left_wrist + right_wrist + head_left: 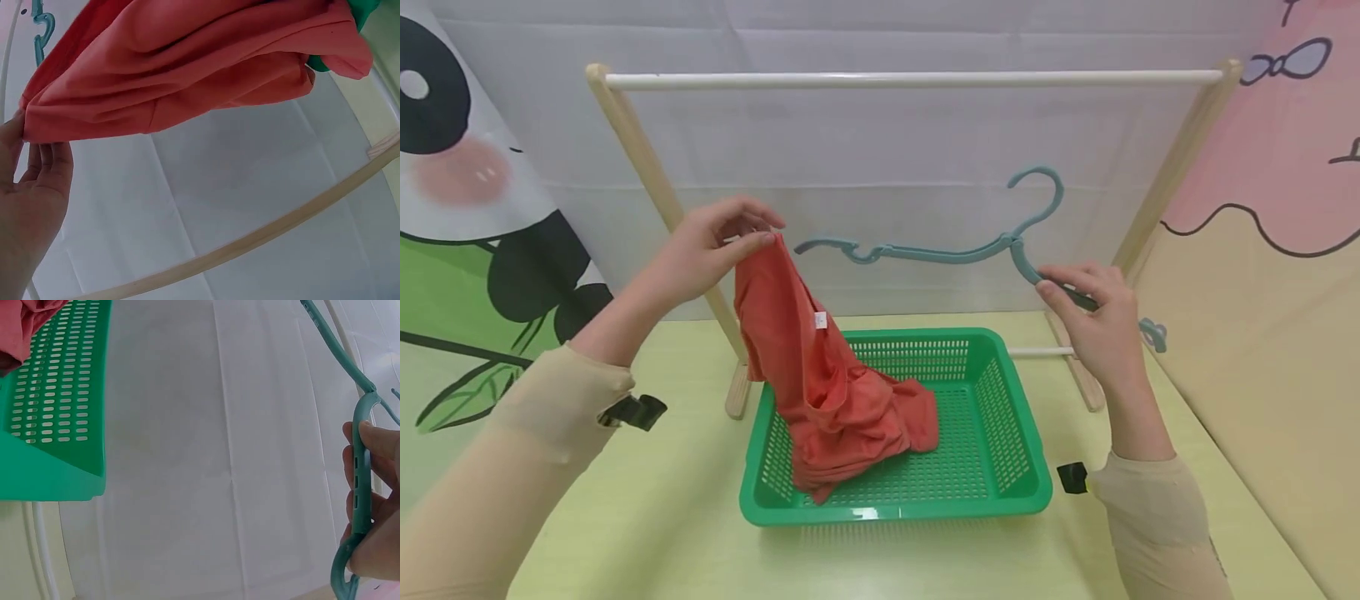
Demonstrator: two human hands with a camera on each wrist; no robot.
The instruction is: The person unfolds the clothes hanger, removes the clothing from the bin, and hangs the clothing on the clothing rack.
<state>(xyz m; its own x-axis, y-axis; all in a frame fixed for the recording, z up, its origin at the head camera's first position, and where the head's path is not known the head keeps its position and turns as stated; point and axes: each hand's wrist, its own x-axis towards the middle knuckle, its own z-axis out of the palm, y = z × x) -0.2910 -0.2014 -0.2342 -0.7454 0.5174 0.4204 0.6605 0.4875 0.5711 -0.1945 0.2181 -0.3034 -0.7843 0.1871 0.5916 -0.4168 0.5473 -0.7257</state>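
Note:
A red shirt (850, 400) with a small white label hangs by one edge from my left hand (718, 242), which pinches it between thumb and fingers. Its lower part lies bunched in the green basket (1018, 400). In the left wrist view the shirt (175, 75) stretches away from the left hand (40, 181) in loose folds. My right hand (1101, 317) grips one arm of a teal clothes hanger (951, 254), hook upward, its other arm reaching toward the shirt. The right wrist view has the thumb and fingers of the right hand (381, 494) around the hanger (362, 462).
Behind the basket stands a rack with wooden legs (647, 158) and a white top bar (910, 81). A lower white bar (1037, 352) runs behind the basket. All this is on a pale yellow table (647, 500), with a white cloth backdrop (880, 150) and printed side panels.

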